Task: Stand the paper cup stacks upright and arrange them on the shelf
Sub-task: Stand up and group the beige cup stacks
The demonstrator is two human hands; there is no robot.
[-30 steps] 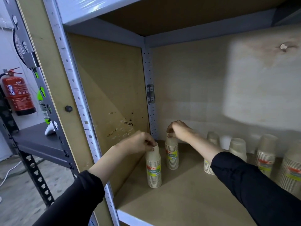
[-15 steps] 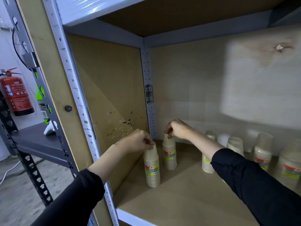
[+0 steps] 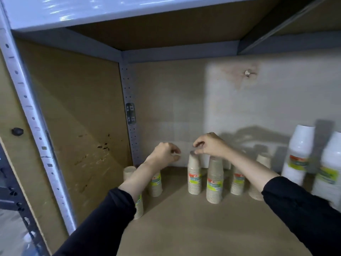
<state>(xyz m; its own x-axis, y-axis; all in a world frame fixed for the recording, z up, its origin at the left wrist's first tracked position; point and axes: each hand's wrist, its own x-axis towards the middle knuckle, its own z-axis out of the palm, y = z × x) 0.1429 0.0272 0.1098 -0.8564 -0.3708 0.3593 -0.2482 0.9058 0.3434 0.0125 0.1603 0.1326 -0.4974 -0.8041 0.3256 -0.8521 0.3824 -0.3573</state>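
Your right hand (image 3: 210, 146) pinched the top of an upright cup stack (image 3: 194, 174) near the shelf (image 3: 184, 224) back, your left hand (image 3: 166, 153) hovered loosely curled and empty; you needed to steady it before releasing.

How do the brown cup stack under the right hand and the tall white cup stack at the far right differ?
The brown cup stack is shorter and kraft-coloured; the white cup stack is taller, wider and white. The right hand has its fingertips at the brown stack's top; nothing touches the white stack. Both stand upright, upside down, on the shelf, with a colourful label.
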